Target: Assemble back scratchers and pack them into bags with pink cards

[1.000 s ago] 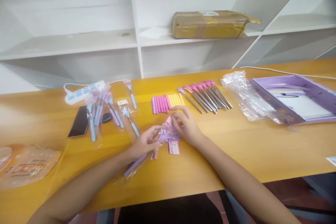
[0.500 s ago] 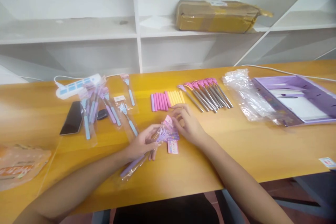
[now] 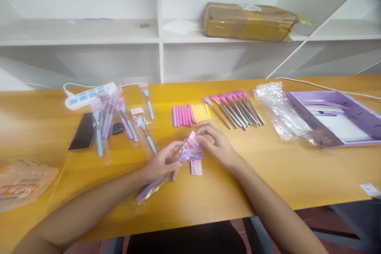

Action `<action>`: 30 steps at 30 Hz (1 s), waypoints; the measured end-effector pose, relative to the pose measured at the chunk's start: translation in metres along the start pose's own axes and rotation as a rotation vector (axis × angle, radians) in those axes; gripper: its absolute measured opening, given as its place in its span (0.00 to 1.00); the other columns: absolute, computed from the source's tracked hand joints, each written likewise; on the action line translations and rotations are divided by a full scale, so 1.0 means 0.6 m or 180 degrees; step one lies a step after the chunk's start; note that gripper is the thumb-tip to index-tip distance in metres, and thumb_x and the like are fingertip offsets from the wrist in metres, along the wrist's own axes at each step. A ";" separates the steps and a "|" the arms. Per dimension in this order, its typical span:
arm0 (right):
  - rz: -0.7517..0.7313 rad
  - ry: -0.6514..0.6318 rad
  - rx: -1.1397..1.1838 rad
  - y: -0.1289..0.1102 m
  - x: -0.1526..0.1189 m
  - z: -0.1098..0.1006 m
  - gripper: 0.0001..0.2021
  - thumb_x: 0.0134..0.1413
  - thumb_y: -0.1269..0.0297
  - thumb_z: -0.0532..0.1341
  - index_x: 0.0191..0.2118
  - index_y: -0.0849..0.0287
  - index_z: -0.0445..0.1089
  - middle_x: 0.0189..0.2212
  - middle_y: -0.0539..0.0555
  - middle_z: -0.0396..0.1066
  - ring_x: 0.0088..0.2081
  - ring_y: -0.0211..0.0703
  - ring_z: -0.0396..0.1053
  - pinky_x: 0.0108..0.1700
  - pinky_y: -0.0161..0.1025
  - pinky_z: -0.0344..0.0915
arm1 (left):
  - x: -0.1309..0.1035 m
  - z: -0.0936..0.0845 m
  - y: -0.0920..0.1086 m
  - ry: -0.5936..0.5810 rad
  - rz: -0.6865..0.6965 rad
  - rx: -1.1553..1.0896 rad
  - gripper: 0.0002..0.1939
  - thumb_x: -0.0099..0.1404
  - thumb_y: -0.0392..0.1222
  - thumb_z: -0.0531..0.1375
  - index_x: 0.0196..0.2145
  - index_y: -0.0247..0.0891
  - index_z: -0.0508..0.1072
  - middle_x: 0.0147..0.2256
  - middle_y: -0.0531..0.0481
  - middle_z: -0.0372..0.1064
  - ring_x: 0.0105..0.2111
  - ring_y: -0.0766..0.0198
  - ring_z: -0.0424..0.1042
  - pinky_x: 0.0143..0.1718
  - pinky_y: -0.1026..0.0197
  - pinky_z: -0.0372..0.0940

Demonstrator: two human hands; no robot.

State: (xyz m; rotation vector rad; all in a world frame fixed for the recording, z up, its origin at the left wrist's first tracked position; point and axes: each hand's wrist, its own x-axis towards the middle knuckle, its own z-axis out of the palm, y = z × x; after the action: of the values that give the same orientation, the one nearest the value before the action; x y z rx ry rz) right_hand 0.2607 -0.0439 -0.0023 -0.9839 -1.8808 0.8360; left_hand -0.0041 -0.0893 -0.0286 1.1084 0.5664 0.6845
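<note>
The tabletop (image 3: 220,190) is yellow-orange with faint wood grain; at centre, the tubes (image 3: 183,116) run lilac, then pink, then yellow from left to right; right of them, the rods (image 3: 238,113) are silver-grey with mostly pink heads, the leftmost head lilac; below centre, the wrapped stick (image 3: 150,188) shows lilac through clear film, its top card (image 3: 193,139) pink, the loose card (image 3: 196,167) pink with blurred print; at left, the bagged sticks (image 3: 99,139) mix pale blue and lilac; the power strip (image 3: 91,96) is white with blue patches; lower left, the pouch (image 3: 26,184) is orange, pale-spotted; at right, the tray (image 3: 361,121) is purple; upper right, the carton (image 3: 247,24) is brown and mustard-yellow.
</note>
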 end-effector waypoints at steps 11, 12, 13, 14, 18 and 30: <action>0.1108 0.0560 0.0786 0.022 0.016 -0.050 0.22 0.62 0.39 0.69 0.37 0.55 0.75 0.39 0.54 0.73 0.42 0.45 0.71 0.51 0.44 0.69 | -0.004 -0.003 0.000 0.0131 -0.0114 -0.0180 0.30 0.69 0.44 0.67 0.65 0.40 0.66 0.44 0.45 0.80 0.14 0.78 0.63 0.14 0.71 0.50; 0.1189 0.0441 0.0735 0.022 0.015 -0.057 0.21 0.62 0.40 0.69 0.37 0.55 0.75 0.37 0.54 0.74 0.41 0.45 0.71 0.48 0.43 0.69 | -0.003 -0.004 -0.002 0.0127 -0.0077 -0.0309 0.30 0.69 0.44 0.67 0.65 0.40 0.66 0.41 0.48 0.80 0.13 0.78 0.63 0.13 0.71 0.49; 0.1268 0.0196 0.0678 0.021 0.015 -0.061 0.21 0.63 0.41 0.68 0.36 0.56 0.74 0.36 0.53 0.74 0.39 0.45 0.71 0.46 0.43 0.68 | -0.001 -0.005 -0.004 0.0117 -0.0048 -0.0418 0.30 0.69 0.45 0.67 0.65 0.40 0.66 0.37 0.51 0.79 0.12 0.77 0.62 0.13 0.71 0.49; 0.1335 -0.0143 0.0585 0.020 0.013 -0.063 0.20 0.64 0.43 0.67 0.36 0.56 0.74 0.34 0.54 0.75 0.38 0.45 0.71 0.44 0.43 0.68 | 0.000 -0.006 -0.006 0.0113 -0.0032 -0.0502 0.29 0.69 0.45 0.67 0.64 0.40 0.66 0.35 0.53 0.78 0.12 0.77 0.62 0.12 0.71 0.48; 0.1157 -0.0584 -0.0339 0.008 0.004 -0.055 0.12 0.65 0.53 0.67 0.38 0.58 0.76 0.34 0.54 0.75 0.34 0.42 0.68 0.38 0.41 0.65 | 0.003 -0.004 -0.005 0.0172 -0.0085 -0.0608 0.31 0.70 0.47 0.67 0.65 0.39 0.65 0.34 0.53 0.79 0.11 0.76 0.62 0.12 0.70 0.50; 0.0770 -0.0709 0.0478 -0.043 -0.013 0.005 0.23 0.76 0.46 0.56 0.36 0.58 0.75 0.30 0.51 0.73 0.31 0.38 0.68 0.35 0.36 0.65 | 0.001 -0.003 0.001 -0.0043 -0.0225 -0.0410 0.34 0.74 0.49 0.65 0.70 0.37 0.59 0.22 0.59 0.71 0.15 0.70 0.65 0.17 0.70 0.56</action>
State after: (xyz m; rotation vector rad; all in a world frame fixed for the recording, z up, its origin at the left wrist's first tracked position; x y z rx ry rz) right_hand 0.2526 -0.0635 0.0149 -1.0735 -1.8729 1.2564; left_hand -0.0049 -0.0877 -0.0286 0.9680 0.5400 0.6428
